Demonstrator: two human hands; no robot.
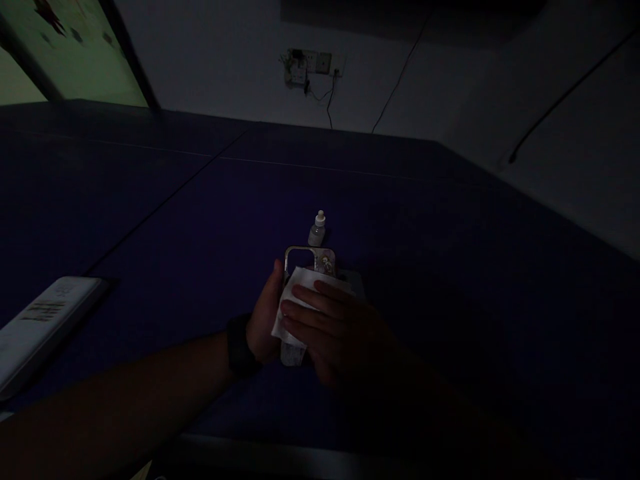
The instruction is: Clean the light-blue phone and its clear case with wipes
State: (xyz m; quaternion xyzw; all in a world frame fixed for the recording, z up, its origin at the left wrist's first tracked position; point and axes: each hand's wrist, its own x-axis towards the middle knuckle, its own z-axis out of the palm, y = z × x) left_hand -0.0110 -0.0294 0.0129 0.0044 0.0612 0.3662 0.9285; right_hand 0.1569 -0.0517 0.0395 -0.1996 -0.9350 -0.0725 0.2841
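A phone case (326, 261) with a large camera cutout at its top left is gripped along its left edge by my left hand (267, 313), which wears a dark watch. Over the middle of the case lies a white wipe (304, 277). My right hand (333, 327) presses the wipe flat against the case, its fingers stretched out across it. The lower end of the case shows below the wipe. Just beyond the case's top edge stands a small clear dropper bottle (317, 231) with a white cap. A pale flat item (357, 283), partly hidden, lies behind my right hand.
The scene is dim. A long white box-like object (50, 313) lies at the left on the dark blue table (200, 220). Wall sockets (313, 63) with plugs and hanging cables are beyond the table's far edge.
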